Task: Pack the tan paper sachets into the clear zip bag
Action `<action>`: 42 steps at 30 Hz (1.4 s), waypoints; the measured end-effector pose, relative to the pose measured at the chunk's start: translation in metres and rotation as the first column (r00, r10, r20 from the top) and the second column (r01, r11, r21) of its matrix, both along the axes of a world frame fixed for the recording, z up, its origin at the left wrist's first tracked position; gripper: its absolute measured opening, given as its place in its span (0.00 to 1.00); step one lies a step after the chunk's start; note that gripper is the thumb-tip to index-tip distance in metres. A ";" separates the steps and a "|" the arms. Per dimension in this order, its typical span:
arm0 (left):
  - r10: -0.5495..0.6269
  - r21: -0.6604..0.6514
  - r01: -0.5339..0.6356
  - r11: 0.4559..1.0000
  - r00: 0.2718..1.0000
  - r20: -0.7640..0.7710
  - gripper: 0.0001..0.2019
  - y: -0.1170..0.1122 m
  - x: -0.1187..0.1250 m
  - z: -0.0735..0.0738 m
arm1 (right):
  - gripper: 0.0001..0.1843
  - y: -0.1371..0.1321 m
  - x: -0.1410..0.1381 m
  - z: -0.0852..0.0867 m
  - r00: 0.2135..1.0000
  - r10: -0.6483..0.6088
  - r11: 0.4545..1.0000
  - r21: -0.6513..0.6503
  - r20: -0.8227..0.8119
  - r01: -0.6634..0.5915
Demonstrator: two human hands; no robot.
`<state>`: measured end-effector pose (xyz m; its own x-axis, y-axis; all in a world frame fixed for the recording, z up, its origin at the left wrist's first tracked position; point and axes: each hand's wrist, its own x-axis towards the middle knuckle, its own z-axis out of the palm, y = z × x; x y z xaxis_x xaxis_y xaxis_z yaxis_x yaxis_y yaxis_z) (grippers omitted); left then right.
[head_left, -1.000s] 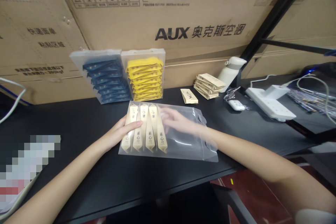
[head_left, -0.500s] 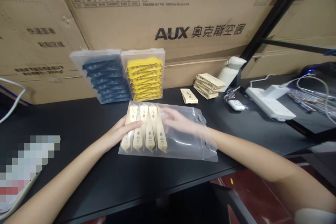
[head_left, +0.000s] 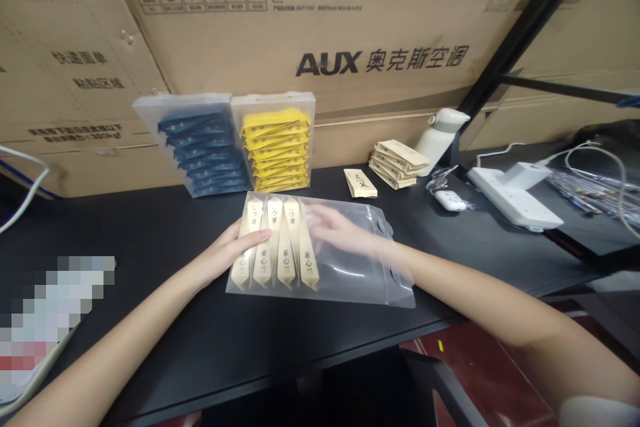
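A clear plastic box (head_left: 350,287) lies flat over the dark desk, its flap end to the right. Inside its left half, several cream packets (head_left: 287,260) stand side by side, slim and wedge-shaped with dark lettering. My left hand (head_left: 237,247) grips the box's left end, thumb across the top and the other fingers hidden beneath. Through the open right end reaches my right hand (head_left: 333,227), seen through the plastic. Its bent fingers are at the upper part of the rightmost packet; plastic glare blurs the fingertips.
Behind stand a box of blue packets (head_left: 200,153) and a box of yellow packets (head_left: 277,153), against a large carton (head_left: 225,47). A loose cream packet (head_left: 361,183), a packet stack (head_left: 397,163), a white bottle (head_left: 440,140), an earphone case (head_left: 449,200) and a power strip (head_left: 520,200) sit rightward.
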<state>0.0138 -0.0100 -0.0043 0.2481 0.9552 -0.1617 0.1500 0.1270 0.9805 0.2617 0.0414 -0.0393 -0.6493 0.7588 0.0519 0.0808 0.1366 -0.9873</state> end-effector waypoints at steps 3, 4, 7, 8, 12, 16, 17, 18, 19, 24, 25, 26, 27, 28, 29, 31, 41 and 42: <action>-0.005 -0.010 0.005 1.000 1.000 0.002 0.29 0.000 0.000 0.000 | 0.19 0.001 0.000 -0.001 1.000 0.007 1.000 0.004 -0.010 -0.007; -0.008 -0.011 0.008 1.000 1.000 0.002 0.29 0.000 0.000 0.000 | 0.19 0.001 0.000 -0.002 1.000 0.007 1.000 0.007 -0.011 -0.006; -0.010 -0.006 0.010 1.000 1.000 -0.005 0.30 0.000 0.000 0.000 | 0.20 0.001 0.000 -0.002 1.000 -0.001 1.000 0.007 -0.003 0.001; -0.011 -0.004 0.010 1.000 1.000 -0.009 0.30 0.000 0.000 0.000 | 0.21 0.001 0.000 -0.002 1.000 -0.001 1.000 0.005 -0.001 0.001; -0.023 -0.002 0.023 1.000 1.000 -0.010 0.30 0.000 0.001 0.001 | 0.20 0.000 0.001 -0.001 1.000 -0.005 1.000 0.008 0.008 0.004; -0.023 -0.002 0.023 1.000 1.000 0.012 0.30 0.000 0.002 0.002 | 0.19 0.000 0.001 -0.001 1.000 -0.004 1.000 0.010 0.007 0.004; -0.024 -0.002 0.024 1.000 1.000 0.016 0.30 0.000 0.002 0.002 | 0.19 0.000 0.001 0.000 1.000 -0.002 1.000 0.009 0.007 0.002; -0.025 -0.003 0.025 1.000 1.000 0.017 0.30 0.000 0.002 0.002 | 0.19 0.000 0.001 0.000 1.000 -0.001 1.000 0.007 0.009 0.001; -0.025 -0.002 0.025 1.000 1.000 0.015 0.30 0.000 0.002 0.002 | 0.19 0.000 0.001 0.000 1.000 -0.002 1.000 0.005 0.011 0.002; -0.023 0.012 0.023 1.000 1.000 -0.018 0.31 -0.001 0.002 0.003 | 0.19 0.000 0.000 0.000 1.000 -0.008 1.000 0.000 0.010 0.008; -0.021 0.008 0.021 1.000 1.000 -0.018 0.31 -0.001 0.002 0.003 | 0.19 0.000 0.000 0.000 1.000 -0.006 1.000 -0.001 0.006 0.006; -0.018 0.005 0.018 1.000 1.000 -0.015 0.31 -0.001 0.001 0.003 | 0.19 0.000 0.000 0.000 1.000 -0.005 1.000 -0.004 0.002 0.005; -0.014 0.001 0.014 1.000 1.000 -0.010 0.31 0.000 0.001 0.002 | 0.19 0.000 0.000 0.000 1.000 -0.003 1.000 -0.006 -0.002 0.003; -0.011 0.000 0.011 1.000 1.000 -0.005 0.30 0.000 0.001 0.002 | 0.19 0.000 0.000 0.000 1.000 -0.002 1.000 -0.007 -0.004 0.002; -0.008 -0.001 0.008 1.000 1.000 0.001 0.30 0.000 0.001 0.001 | 0.19 0.000 0.000 -0.001 1.000 -0.002 1.000 -0.006 -0.004 0.002; -0.007 0.001 0.007 1.000 1.000 0.008 0.30 0.001 0.001 0.000 | 0.19 0.000 0.000 -0.001 1.000 -0.005 1.000 -0.002 -0.001 0.005; -0.024 -0.002 0.024 1.000 0.999 0.029 0.29 0.000 0.001 0.002 | 0.18 0.000 0.000 0.000 1.000 -0.013 1.000 0.011 0.016 0.013; -0.022 0.002 0.022 1.000 0.999 0.028 0.29 0.000 0.001 0.001 | 0.19 0.000 0.000 -0.001 1.000 -0.015 1.000 0.011 0.015 0.015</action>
